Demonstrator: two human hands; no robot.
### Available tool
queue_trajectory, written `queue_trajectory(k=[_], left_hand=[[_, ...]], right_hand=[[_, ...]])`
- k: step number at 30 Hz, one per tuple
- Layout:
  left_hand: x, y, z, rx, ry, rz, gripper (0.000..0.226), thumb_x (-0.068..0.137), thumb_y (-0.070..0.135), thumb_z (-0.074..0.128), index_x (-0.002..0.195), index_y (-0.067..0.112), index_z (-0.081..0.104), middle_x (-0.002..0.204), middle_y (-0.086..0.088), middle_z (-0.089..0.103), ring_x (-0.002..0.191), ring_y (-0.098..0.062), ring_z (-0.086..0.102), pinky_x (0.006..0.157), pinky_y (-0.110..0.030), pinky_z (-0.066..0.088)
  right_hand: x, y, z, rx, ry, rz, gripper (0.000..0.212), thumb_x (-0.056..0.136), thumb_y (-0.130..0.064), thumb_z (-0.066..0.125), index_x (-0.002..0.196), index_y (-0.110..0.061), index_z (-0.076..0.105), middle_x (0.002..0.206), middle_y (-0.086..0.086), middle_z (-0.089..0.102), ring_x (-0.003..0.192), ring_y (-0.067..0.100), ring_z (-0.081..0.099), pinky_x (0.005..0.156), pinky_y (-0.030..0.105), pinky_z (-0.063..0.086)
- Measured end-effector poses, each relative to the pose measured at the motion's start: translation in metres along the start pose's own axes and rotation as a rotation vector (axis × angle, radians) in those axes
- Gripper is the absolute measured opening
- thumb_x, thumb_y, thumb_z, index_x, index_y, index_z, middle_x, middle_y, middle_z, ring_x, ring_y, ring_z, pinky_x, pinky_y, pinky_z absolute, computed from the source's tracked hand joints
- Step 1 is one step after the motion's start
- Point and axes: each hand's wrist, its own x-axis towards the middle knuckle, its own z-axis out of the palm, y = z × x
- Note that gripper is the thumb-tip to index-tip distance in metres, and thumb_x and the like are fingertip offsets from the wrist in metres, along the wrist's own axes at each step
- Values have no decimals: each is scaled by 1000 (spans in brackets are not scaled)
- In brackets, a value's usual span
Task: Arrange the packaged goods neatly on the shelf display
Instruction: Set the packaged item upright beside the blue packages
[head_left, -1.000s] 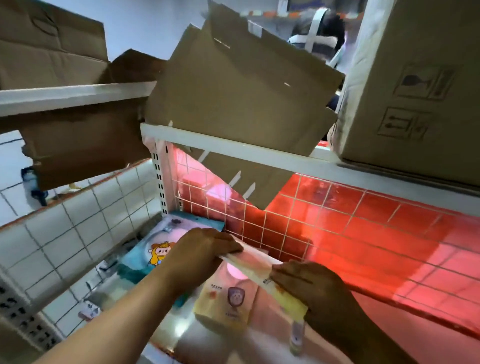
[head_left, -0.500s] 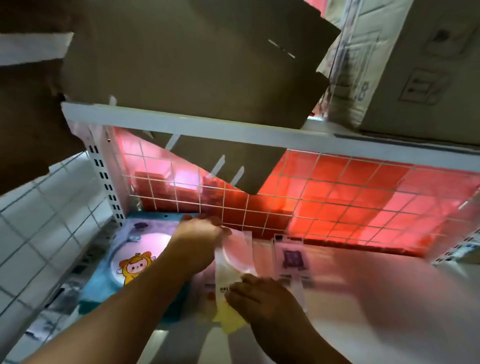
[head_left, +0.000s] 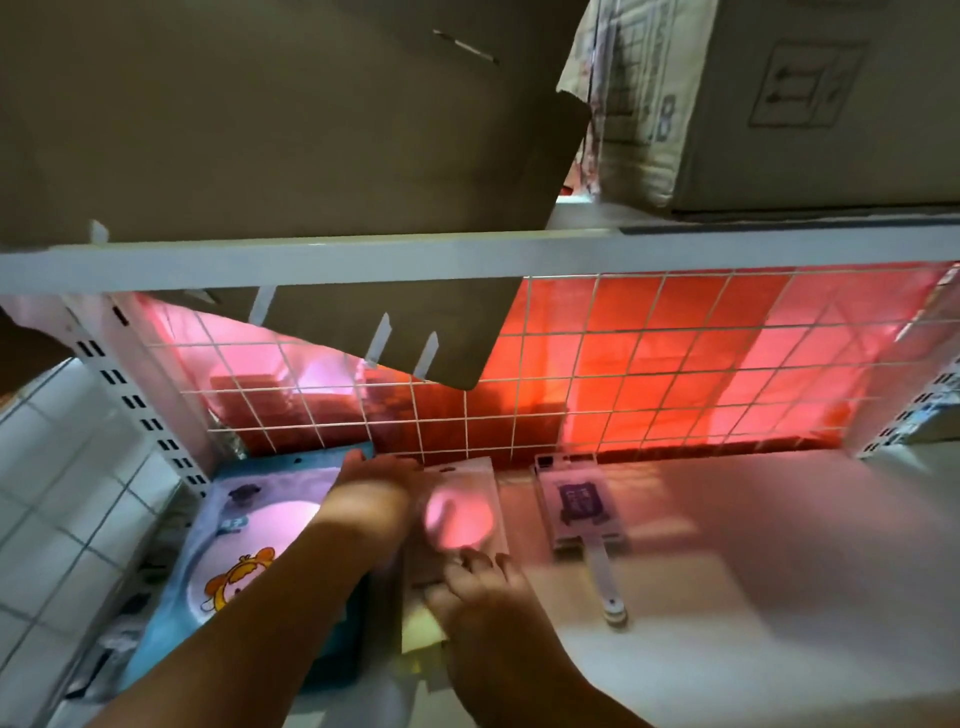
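Two grips are on the pink-disc pack, which lies flat on the shelf between the blue cartoon pack and the purple-labelled pack. The left grip curls round its far corner, while the right grip has bent fingertips on its near end; blur hides whether it pinches or presses. The step looks like seating the pack, and next it wants squaring to its neighbours before release.
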Motion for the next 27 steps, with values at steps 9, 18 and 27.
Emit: queue_trajectory(k=[9, 18, 27], left_hand=[[-6, 15, 25, 20, 87, 130, 29, 93, 27, 52, 121, 30, 60, 121, 3, 61, 112, -24, 54, 101, -43, 41], [-2, 34, 26, -173, -107, -49, 65, 92, 28, 64, 151, 26, 38, 159, -8, 30, 142, -30, 38, 113, -39, 38], [-12, 56, 39, -277, -135, -217, 75, 98, 37, 56, 160, 18, 19, 161, -12, 25, 143, -29, 37, 116, -37, 33]], right_hand=[[4, 1, -7, 131, -152, -7, 63, 84, -64, 59, 134, -27, 56, 147, 3, 48, 139, 27, 38, 115, 55, 23], [27, 43, -23, 455, -180, 455, 70, 95, -49, 51, 157, -36, 21, 167, -8, 10, 152, 15, 15, 122, 33, 15], [37, 42, -22, 450, -260, 379, 66, 97, -45, 54, 156, -34, 27, 167, -6, 14, 151, 17, 20, 121, 29, 14]])
